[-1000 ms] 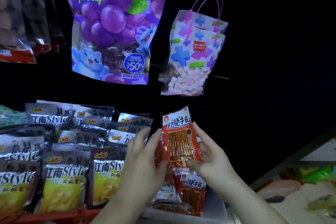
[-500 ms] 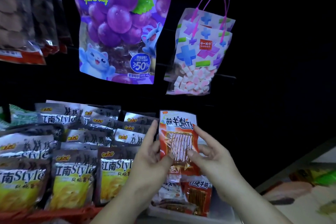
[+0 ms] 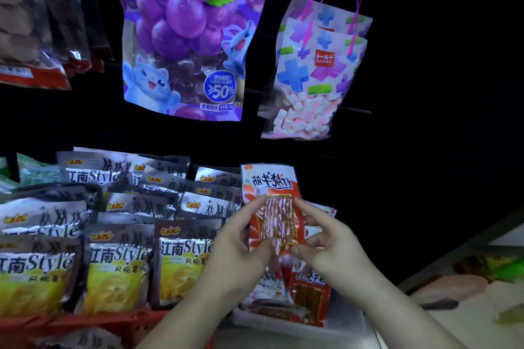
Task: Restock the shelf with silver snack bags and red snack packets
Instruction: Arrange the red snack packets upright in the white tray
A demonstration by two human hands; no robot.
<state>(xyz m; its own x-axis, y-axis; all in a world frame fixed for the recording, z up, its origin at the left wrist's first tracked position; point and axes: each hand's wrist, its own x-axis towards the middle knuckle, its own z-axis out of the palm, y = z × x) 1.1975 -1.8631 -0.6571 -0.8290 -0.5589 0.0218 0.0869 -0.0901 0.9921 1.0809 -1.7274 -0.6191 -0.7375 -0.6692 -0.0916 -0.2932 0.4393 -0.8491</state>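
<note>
Rows of silver snack bags (image 3: 119, 263) fill the lower left of the frame. They overlap like shingles, and the front row shows yellow chips printed on it. They sit above the rim of a red crate (image 3: 113, 323) at the bottom left edge.

A big purple bag (image 3: 184, 37) printed with grapes and a blue cat hangs in the upper centre. To its right hangs a clear bag of pink and white marshmallows (image 3: 312, 79) with pink cord handles. Dark bags with red bottoms (image 3: 34, 22) hang in the upper left corner.

In the lower centre, both hands hold one red snack packet (image 3: 272, 207) upright, just right of the silver bags. Its white top stands above the fingertips and its lettering reads backwards. The left hand (image 3: 238, 252) pinches the packet's left edge between thumb and fingers. The right hand (image 3: 334, 246) pinches the right edge the same way, with its other fingers loosely bent behind.

Below the hands, more red snack packets (image 3: 309, 297) lie and lean in a pale tray (image 3: 348, 323) at the bottom centre. One of them stands upright with its clear window facing out.
</note>
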